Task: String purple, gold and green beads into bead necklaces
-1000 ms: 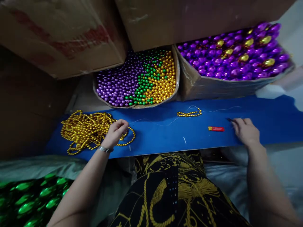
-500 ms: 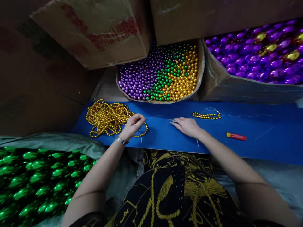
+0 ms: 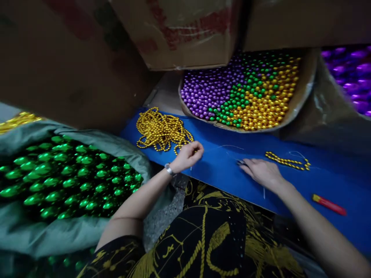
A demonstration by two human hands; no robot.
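We pinch a thin thread [image 3: 228,145] in our left hand [image 3: 189,156], beside gold bead strands [image 3: 162,130] heaped near the worktop's [image 3: 333,177] left edge; our right hand [image 3: 263,173] is curled around a small pointed tool [image 3: 240,163] (mostly hidden).

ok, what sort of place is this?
Probably a small bead workshop or packing area: an open box of purple, green and gold beads, a sack of larger green beads, and gold bead strands on a blue worktop.
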